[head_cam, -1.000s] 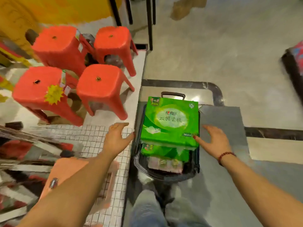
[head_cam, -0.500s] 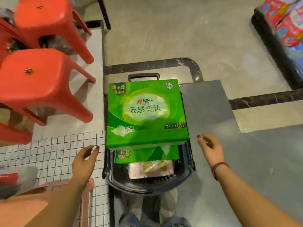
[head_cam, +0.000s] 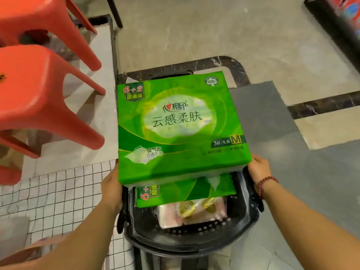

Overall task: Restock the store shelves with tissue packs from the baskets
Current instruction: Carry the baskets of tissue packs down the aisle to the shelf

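Observation:
A large green tissue pack (head_cam: pixel 179 125) lies on top of the load in a black basket (head_cam: pixel 194 243) on the floor in front of me. My left hand (head_cam: pixel 111 187) holds its near left edge and my right hand (head_cam: pixel 258 168) grips its near right corner; the fingers of both are hidden under the pack. Beneath it a second green tissue pack (head_cam: pixel 187 191) shows, and below that a pink pack (head_cam: pixel 192 211).
Red plastic stools (head_cam: pixel 39 94) stand on a white platform to the left. A white wire grid (head_cam: pixel 58 193) lies at the lower left beside the basket. A dark shelf base with colourful packs (head_cam: pixel 339 26) is at the top right. Grey floor lies to the right.
Both hands have closed in from either side and taken hold of the top green pack. The view has moved closer over the basket.

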### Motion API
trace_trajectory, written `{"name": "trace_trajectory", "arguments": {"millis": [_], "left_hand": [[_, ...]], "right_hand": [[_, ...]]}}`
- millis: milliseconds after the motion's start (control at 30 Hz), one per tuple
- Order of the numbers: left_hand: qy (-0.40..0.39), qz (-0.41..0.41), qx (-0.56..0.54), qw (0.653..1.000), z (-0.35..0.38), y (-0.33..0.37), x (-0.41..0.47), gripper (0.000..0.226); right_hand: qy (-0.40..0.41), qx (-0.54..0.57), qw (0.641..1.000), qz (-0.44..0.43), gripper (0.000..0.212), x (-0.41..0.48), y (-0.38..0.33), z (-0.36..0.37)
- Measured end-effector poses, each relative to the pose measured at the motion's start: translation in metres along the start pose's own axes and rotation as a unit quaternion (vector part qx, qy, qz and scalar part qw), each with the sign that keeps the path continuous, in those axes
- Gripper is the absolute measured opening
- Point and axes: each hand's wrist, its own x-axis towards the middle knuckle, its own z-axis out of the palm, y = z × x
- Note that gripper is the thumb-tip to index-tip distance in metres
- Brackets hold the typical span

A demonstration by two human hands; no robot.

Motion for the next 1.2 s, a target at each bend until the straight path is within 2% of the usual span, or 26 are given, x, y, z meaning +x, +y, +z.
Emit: {"name": "trace_trajectory", "arguments": {"millis": [100, 200, 333, 433, 567, 700, 767, 867, 967, 1100, 1133, 1200], "left_hand": [[0.005, -0.018, -0.042, 0.999, 0.001, 0.002, 0.004, 0.024], [0.034, -0.019, -0.046, 0.998, 0.003, -0.002, 0.012, 0.028], [0.061, -0.015, -0.023, 0.998, 0.007, -0.004, 0.015, 0.044], [0.068, -0.023, -0.033, 0.997, 0.006, -0.004, 0.017, 0.042], [0.063, -0.027, -0.049, 0.996, 0.003, -0.008, 0.013, 0.041], [0.042, -0.025, -0.034, 0.998, -0.001, -0.008, -0.006, 0.036], [0.032, -0.021, -0.028, 0.999, 0.001, -0.002, -0.022, 0.035], [0.013, -0.025, -0.011, 1.0, 0.007, 0.012, -0.053, 0.036], [-0.007, -0.028, 0.003, 1.0, 0.014, 0.034, -0.097, 0.032], [-0.044, -0.042, 0.042, 0.997, 0.031, 0.062, -0.164, 0.011], [-0.05, -0.038, 0.055, 0.997, 0.038, 0.07, -0.181, 0.023], [-0.071, -0.013, 0.072, 0.995, 0.054, 0.085, -0.216, 0.028]], "right_hand": [[-0.011, -0.005, 1.0, 0.022, 0.026, 0.009, 0.001, 0.003], [0.004, 0.022, 0.999, 0.038, 0.023, 0.018, 0.007, 0.007], [0.028, 0.043, 0.997, 0.049, 0.026, 0.023, 0.013, 0.013], [0.035, 0.061, 0.996, 0.053, 0.028, 0.02, 0.018, 0.012], [0.037, 0.059, 0.996, 0.057, 0.018, 0.006, 0.027, 0.004], [0.059, 0.086, 0.992, 0.073, 0.018, -0.023, 0.039, -0.016], [0.072, 0.092, 0.99, 0.083, 0.013, -0.04, 0.038, -0.031], [0.089, 0.103, 0.986, 0.095, 0.021, -0.067, 0.029, -0.063], [0.109, 0.122, 0.981, 0.108, 0.045, -0.104, 0.008, -0.107], [0.133, 0.149, 0.973, 0.112, 0.021, -0.155, -0.014, -0.175], [0.142, 0.166, 0.97, 0.111, 0.02, -0.166, -0.017, -0.192], [0.165, 0.186, 0.963, 0.106, 0.018, -0.188, -0.024, -0.225]]}}
